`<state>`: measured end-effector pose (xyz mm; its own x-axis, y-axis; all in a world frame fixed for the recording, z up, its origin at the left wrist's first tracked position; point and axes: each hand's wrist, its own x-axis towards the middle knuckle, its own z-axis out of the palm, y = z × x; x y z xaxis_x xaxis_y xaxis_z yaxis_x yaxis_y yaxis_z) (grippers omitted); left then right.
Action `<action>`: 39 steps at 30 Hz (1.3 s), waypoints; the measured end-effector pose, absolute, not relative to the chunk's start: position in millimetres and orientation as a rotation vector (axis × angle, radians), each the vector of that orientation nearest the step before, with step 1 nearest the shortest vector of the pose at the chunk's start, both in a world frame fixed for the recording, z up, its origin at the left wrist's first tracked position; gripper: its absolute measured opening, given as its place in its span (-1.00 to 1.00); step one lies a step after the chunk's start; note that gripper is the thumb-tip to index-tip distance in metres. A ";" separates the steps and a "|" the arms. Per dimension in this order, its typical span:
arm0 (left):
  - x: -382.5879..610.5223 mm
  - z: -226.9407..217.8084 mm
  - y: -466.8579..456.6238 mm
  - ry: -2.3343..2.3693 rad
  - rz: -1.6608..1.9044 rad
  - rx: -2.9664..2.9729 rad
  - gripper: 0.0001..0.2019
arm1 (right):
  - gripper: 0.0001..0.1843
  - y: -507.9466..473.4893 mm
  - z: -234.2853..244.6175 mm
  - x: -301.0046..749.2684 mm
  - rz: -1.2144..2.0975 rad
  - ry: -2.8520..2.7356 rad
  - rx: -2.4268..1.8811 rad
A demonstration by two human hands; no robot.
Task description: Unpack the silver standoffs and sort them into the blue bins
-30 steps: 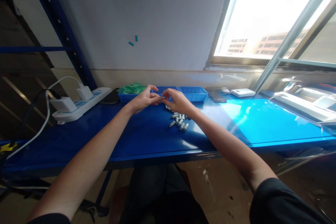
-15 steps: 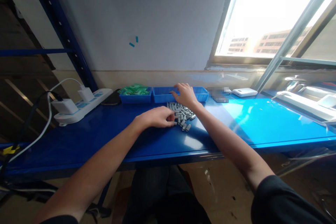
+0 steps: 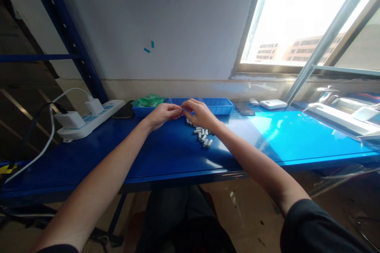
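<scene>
In front of the blue bins my left hand (image 3: 165, 116) and my right hand (image 3: 200, 114) meet, fingertips touching. My left thumb and fingers pinch what looks like a small grey metal cylinder, mostly covered by the fingers. The right hand's fingers are closed at the same spot; whatever they hold is too small to make out. Below and partly behind the right hand lies a pile of short silvery metal cylinders (image 3: 204, 138) on the blue table (image 3: 166, 154).
Behind the hands stand a bin of green packets (image 3: 148, 101), a middle bin (image 3: 178, 100) and a right bin (image 3: 219, 107). A power strip (image 3: 97, 120) with plugs and a dark phone (image 3: 124, 111) are at left. A white box (image 3: 273, 104) sits at right.
My left hand has lifted from the pile's edge, moving up and left. My right hand has come back from the bins, leftward and nearer, to meet it.
</scene>
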<state>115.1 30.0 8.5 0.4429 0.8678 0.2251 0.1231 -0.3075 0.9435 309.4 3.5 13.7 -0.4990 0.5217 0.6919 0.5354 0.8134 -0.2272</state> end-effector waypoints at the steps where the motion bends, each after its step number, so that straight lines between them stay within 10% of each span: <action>1: 116.8 8.6 29.0 0.841 0.988 1.706 -0.46 | -0.85 2.2 16.9 311.0 -0.052 -2.179 -0.774; 12: 167.2 -19.2 32.1 1.005 0.649 2.832 -0.60 | -0.72 51.3 37.8 345.8 -0.248 -1.914 -1.189; 21: 177.0 -38.1 54.0 1.111 0.442 2.735 -0.41 | -0.60 34.0 -42.6 390.6 0.036 -2.324 -1.151; 39: 159.4 -34.4 43.1 1.141 0.434 2.673 -0.33 | -0.56 42.2 -31.7 361.0 0.162 -2.439 -1.165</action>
